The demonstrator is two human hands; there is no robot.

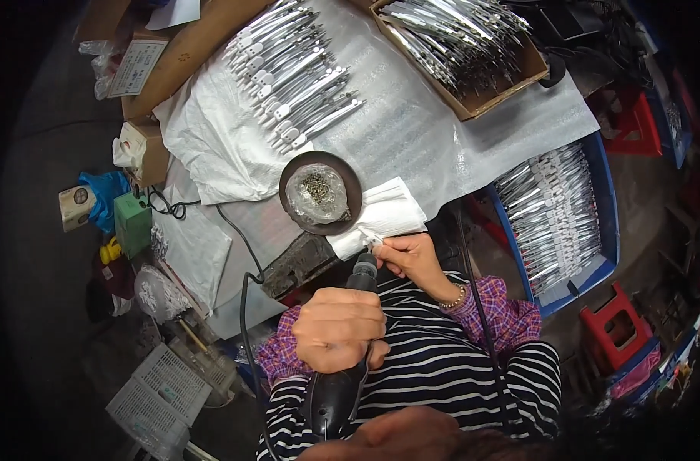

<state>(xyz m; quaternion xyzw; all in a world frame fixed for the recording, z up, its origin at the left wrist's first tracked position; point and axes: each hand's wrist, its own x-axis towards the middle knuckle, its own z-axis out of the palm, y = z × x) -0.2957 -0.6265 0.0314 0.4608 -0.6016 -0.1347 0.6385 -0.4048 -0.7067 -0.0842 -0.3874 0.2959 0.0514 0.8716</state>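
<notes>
My left hand (338,326) is closed around a black corded power screwdriver (336,388), whose tip (365,267) points up toward my right hand. My right hand (415,257) pinches a small silvery metal piece (369,237) just above that tip, at the edge of a folded white cloth (388,209). Right beside it, a round dark dish (350,178) holds a clear bag of small screws (317,190). Both hands are in front of my striped shirt, at the near edge of the table.
Rows of slim metal tools (296,73) lie on a white sheet (411,131). More fill a cardboard box (511,84) at the back and a blue crate (607,200) on the right. The tool's black cable (246,253) loops left. A green box (132,223), a white basket (157,396) and red stools (619,330) stand around.
</notes>
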